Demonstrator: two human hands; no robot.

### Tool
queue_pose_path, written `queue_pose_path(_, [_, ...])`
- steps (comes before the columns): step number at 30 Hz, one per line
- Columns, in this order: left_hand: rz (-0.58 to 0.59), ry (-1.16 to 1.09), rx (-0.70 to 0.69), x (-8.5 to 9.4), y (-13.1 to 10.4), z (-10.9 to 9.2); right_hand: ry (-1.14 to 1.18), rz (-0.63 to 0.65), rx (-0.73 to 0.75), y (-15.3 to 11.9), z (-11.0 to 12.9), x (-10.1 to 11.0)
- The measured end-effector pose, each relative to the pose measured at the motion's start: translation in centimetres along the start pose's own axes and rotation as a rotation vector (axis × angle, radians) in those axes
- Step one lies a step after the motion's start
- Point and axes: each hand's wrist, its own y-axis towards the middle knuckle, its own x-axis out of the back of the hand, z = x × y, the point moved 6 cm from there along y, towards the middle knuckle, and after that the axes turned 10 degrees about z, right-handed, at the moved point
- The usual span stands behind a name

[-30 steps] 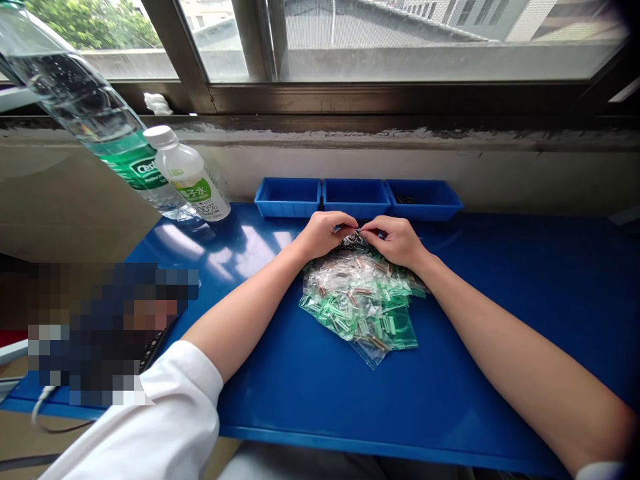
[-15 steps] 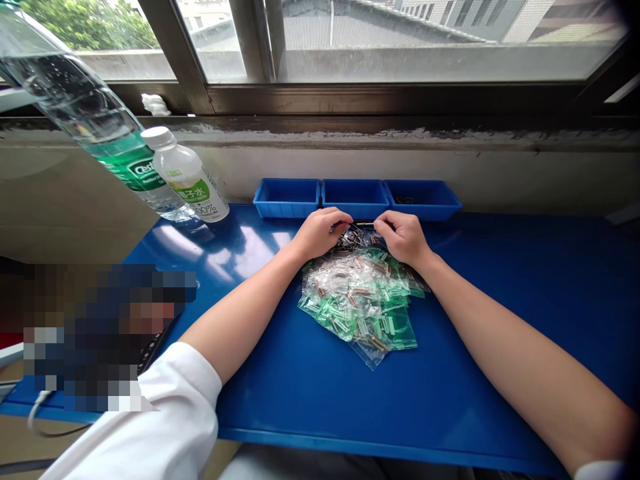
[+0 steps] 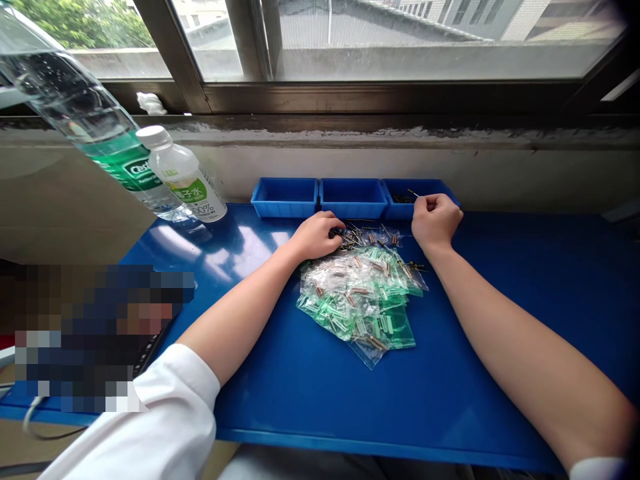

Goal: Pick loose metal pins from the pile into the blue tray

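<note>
My right hand (image 3: 437,224) is closed at the front edge of the right blue bin (image 3: 399,211). A thin metal pin (image 3: 413,193) sticks out from its fingertips over the bin, where several dark thin pieces (image 3: 401,199) lie. My left hand (image 3: 318,236) rests with curled fingers at the left side of a loose pile of thin dark and silvery pins (image 3: 354,235); what its fingertips hold is hidden. Closer to me lies a heap of small clear and green plastic bags (image 3: 345,283) with copper-coloured and pale little rods inside. More dark pins (image 3: 416,266) lie at the heap's right edge.
The left blue bin (image 3: 285,211) and the middle blue bin (image 3: 353,211) stand along the wall. A large water bottle (image 3: 107,143) and a small white-capped bottle (image 3: 186,180) stand at the back left of the blue table (image 3: 310,393). A blurred-out patch (image 3: 100,333) covers the left side.
My right hand has moved right, away from my left hand, to the right bin with a thin pin. The left hand has stayed by the pile.
</note>
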Motion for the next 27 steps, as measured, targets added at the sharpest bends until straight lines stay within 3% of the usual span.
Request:
queue_pose_path(11, [0.012, -0.002, -0.035, -0.1, 0.1, -0.1, -0.006, 0.08, 0.01, -0.4, 0.5, -0.4])
queue_pose_path(19, [-0.004, -0.021, -0.051, -0.1, 0.2, -0.1, 0.052, 0.153, 0.141, -1.7, 2.2, -1.1])
queue_pose_path(22, [0.002, -0.029, -0.049, -0.1, 0.2, 0.0, 0.145, 0.286, 0.172, -2.2, 2.6, -2.1])
queue_pose_path(27, [0.026, -0.024, -0.047, -0.2, 0.3, -0.1, 0.264, 0.64, 0.212, -3.3, 3.5, -4.1])
